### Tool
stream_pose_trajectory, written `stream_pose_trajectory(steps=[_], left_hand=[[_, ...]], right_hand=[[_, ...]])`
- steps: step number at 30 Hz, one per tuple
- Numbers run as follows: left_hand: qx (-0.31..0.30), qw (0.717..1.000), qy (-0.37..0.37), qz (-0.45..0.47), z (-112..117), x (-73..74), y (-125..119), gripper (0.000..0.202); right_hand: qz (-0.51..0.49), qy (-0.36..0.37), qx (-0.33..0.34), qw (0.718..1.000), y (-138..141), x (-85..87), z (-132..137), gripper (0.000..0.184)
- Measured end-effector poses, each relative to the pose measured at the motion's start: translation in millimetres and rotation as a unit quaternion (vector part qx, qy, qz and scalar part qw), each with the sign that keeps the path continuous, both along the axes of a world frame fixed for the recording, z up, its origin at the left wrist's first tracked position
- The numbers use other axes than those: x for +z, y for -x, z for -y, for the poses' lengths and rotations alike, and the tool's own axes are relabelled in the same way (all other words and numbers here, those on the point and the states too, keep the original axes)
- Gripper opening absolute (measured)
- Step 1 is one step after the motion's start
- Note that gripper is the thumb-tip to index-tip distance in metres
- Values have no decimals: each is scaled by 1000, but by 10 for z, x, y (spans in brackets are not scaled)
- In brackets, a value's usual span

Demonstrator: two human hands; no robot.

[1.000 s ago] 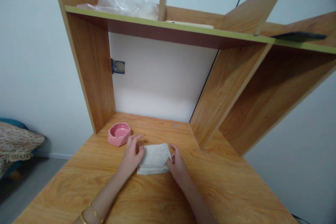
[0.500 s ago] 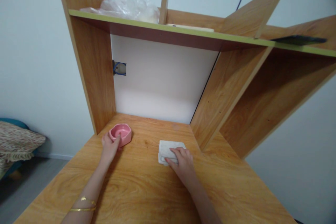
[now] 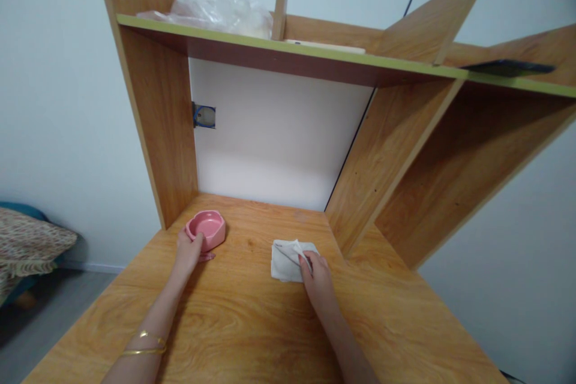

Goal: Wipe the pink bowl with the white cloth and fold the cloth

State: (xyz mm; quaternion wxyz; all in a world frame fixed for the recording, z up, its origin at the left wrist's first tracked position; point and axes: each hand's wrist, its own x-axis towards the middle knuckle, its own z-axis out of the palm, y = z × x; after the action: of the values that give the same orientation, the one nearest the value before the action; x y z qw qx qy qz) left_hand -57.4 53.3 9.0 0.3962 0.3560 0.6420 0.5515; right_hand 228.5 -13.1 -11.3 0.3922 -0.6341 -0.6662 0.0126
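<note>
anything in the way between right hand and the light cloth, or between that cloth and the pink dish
Nothing visible: the right hand pinches a raised flap of the light cloth, and only wooden desk surface shows between the cloth and the pink dish, whose near left side the left hand holds.

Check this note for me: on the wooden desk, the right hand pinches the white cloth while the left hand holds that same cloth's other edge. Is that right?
Not quite: the left hand is on the pink dish, not the cloth, as the head view shows. The right hand does pinch the white cloth on the wooden desk.
</note>
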Motion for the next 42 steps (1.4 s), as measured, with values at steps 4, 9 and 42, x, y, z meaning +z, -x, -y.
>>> stream_pose_trajectory(steps=[4, 9, 42], left_hand=[[-18, 998, -18, 56, 61, 0, -110, 51], [-110, 984, -23, 135, 183, 40, -354, 52], [-293, 905, -246, -186, 560, -74, -830, 54]], right_hand=[[-54, -37, -14, 998, 15, 34, 10, 30], [-87, -47, -9, 995, 51, 86, 35, 30], [-140, -72, 43, 987, 301, 12, 58, 22]])
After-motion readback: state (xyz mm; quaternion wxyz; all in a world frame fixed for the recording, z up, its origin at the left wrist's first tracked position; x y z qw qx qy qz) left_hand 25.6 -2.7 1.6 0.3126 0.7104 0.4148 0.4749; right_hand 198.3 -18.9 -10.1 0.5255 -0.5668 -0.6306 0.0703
